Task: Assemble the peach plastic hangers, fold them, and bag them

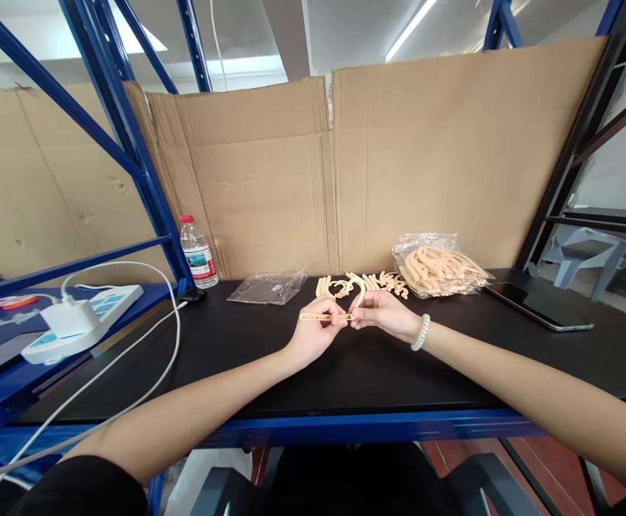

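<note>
Over the middle of the black tabletop, my left hand (pixel 317 331) pinches a flat, straight, light wooden strip (pixel 313 316) that lies nearly level. Close against it on the right, my right hand (pixel 385 315), with a beaded bracelet at the wrist, grips a curved, hook-shaped wooden piece (pixel 359 289) whose arc rises above the fingers. The two pieces come together between my fingertips; whether they are joined is hidden. Just behind my hands lie several loose wooden pieces (pixel 396 284). A clear bag (pixel 442 269) with many similar pieces sits at the back right.
An empty clear plastic bag (pixel 268 287) lies left of the loose pieces. A water bottle (pixel 198 252) stands at the back left, near a white power strip (pixel 84 326) with trailing cables. A tablet (pixel 538 307) lies at the right. Cardboard panels (pixel 425 158) rise behind the table.
</note>
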The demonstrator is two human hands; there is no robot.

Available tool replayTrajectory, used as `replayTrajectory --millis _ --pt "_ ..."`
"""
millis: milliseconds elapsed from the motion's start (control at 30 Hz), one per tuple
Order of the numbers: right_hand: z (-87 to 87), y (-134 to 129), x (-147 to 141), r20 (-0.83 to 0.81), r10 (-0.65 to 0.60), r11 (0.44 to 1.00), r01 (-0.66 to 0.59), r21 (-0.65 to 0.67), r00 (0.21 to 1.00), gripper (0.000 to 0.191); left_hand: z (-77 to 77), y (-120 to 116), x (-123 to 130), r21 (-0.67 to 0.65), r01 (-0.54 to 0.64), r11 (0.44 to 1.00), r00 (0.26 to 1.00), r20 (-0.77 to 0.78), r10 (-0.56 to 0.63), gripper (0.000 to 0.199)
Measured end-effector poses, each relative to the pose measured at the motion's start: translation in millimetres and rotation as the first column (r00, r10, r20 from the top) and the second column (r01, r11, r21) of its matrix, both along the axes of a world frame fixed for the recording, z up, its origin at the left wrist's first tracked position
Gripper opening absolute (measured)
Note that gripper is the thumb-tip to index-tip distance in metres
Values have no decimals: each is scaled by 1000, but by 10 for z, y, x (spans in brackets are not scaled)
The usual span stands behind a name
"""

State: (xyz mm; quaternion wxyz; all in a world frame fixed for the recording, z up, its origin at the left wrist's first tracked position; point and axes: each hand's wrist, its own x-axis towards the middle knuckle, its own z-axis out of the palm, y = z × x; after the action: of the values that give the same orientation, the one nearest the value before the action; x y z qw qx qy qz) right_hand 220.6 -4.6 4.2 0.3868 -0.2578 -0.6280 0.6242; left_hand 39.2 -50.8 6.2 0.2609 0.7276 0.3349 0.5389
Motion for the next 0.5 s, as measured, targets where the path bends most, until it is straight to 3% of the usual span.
replayTrajectory --millis 500 --pt "-9 -87 -118 -38 -64 979 70 191 997 31 -42 -82 27 -33 -51 998 997 56 53 30"
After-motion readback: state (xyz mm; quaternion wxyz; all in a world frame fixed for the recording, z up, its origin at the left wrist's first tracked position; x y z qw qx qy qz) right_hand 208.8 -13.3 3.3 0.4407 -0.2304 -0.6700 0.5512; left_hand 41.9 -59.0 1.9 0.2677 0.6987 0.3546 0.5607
